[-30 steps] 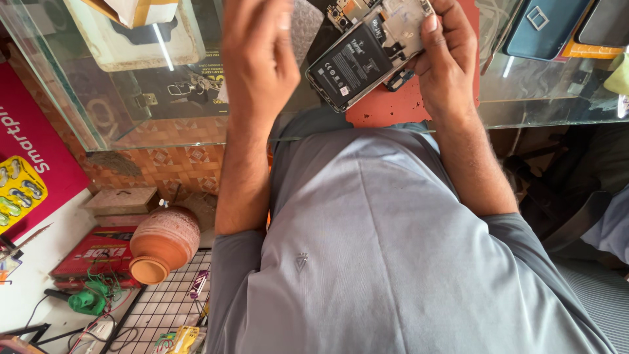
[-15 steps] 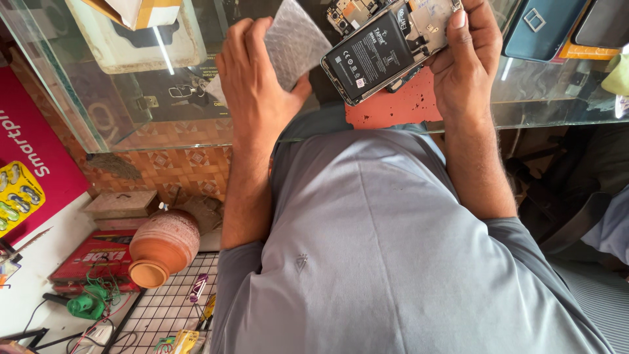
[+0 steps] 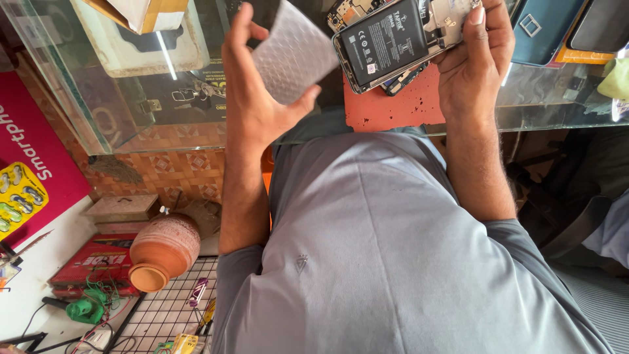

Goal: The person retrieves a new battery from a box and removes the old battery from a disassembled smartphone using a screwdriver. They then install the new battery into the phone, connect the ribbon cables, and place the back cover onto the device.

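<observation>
Above the glass counter (image 3: 164, 124), the left hand (image 3: 252, 98) pinches a grey textured sheet (image 3: 293, 56) between thumb and curled fingers. To its right, the right hand (image 3: 475, 62) grips an opened phone (image 3: 393, 39), battery exposed, over the red mat (image 3: 386, 105).

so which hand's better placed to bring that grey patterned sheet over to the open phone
Left: the left hand pinches the grey patterned sheet right beside the open phone, while the right hand is busy gripping it.
</observation>
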